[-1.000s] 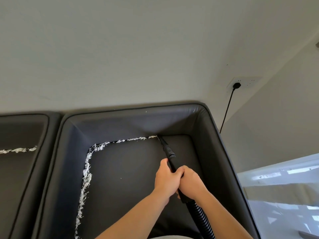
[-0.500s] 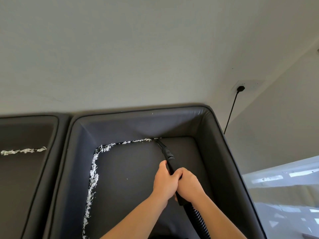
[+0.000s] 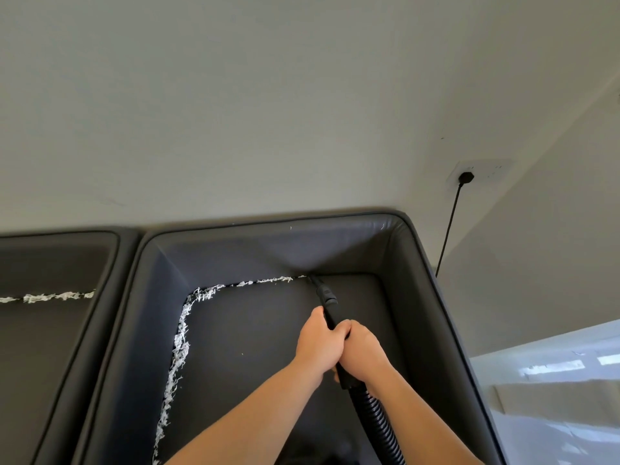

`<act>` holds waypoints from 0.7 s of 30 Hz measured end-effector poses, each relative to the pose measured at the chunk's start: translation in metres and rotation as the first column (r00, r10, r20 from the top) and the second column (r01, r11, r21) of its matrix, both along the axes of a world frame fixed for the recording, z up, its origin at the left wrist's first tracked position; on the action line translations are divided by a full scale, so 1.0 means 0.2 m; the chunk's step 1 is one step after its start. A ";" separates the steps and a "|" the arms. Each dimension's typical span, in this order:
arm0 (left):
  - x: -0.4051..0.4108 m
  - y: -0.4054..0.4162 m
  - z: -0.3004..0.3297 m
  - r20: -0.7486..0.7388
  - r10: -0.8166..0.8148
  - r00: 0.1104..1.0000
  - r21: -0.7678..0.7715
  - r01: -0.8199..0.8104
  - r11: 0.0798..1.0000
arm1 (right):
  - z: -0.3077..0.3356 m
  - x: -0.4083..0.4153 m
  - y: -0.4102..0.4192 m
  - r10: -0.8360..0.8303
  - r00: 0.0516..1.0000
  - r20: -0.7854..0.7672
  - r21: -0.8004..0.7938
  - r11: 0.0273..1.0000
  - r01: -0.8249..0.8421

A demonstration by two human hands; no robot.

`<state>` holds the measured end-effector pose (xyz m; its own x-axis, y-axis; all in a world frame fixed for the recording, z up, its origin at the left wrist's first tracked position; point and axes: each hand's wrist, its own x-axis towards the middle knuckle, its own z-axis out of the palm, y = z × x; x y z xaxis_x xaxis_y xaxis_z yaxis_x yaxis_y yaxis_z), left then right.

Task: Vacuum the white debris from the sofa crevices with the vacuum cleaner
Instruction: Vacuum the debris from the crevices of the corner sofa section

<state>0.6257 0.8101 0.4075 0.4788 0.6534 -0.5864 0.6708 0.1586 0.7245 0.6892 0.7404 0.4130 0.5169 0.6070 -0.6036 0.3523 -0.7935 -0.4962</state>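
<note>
A dark grey sofa seat [image 3: 255, 347] fills the lower view. White debris [image 3: 181, 344] lines its left crevice and the left part of the back crevice. The black vacuum nozzle [image 3: 323, 292] has its tip in the back crevice, at the right end of the debris line. My left hand [image 3: 318, 344] grips the black wand from the left. My right hand [image 3: 364, 354] grips it just below, beside the left. The ribbed black hose [image 3: 379, 421] runs down from my hands to the bottom edge. To the right of the nozzle the back crevice shows no debris.
A second seat [image 3: 50, 330] on the left has a white debris strip [image 3: 50, 296] in its back crevice. The sofa's padded right arm [image 3: 432, 297] rises beside the nozzle. A black plug [image 3: 465, 177] and cord hang on the wall at right. Glossy floor lies at lower right.
The nozzle tip has crept left along the back crevice, shortening the right end of the debris line. Both hands keep their grip on the wand. The camera has shifted slightly.
</note>
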 end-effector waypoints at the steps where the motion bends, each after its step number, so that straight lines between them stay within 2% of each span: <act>1: 0.02 -0.01 0.01 -0.009 0.000 1.000 0.003 0.000 1.000 | 0.00 0.02 -0.01 0.007 1.000 -0.002 0.000 1.000 -0.007; 13: 0.01 -0.10 -0.05 -0.061 0.083 0.995 0.028 -0.082 0.996 | -0.20 0.04 -0.06 -0.011 0.998 -0.059 0.031 0.999 0.013; 16: 0.00 -0.12 -0.06 -0.056 0.100 0.993 0.011 -0.100 0.995 | -0.24 0.03 -0.07 0.014 0.998 -0.055 0.003 1.000 -0.014; 21: 0.04 -0.14 -0.04 -0.016 0.114 0.993 0.021 -0.114 0.993 | -0.27 0.07 -0.10 0.003 1.000 -0.014 0.048 0.999 -0.002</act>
<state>0.6340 0.7818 0.3987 0.3904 0.7151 -0.5798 0.6614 0.2203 0.7170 0.7025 0.7205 0.3584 0.5069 0.6367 -0.5811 0.3469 -0.7678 -0.5386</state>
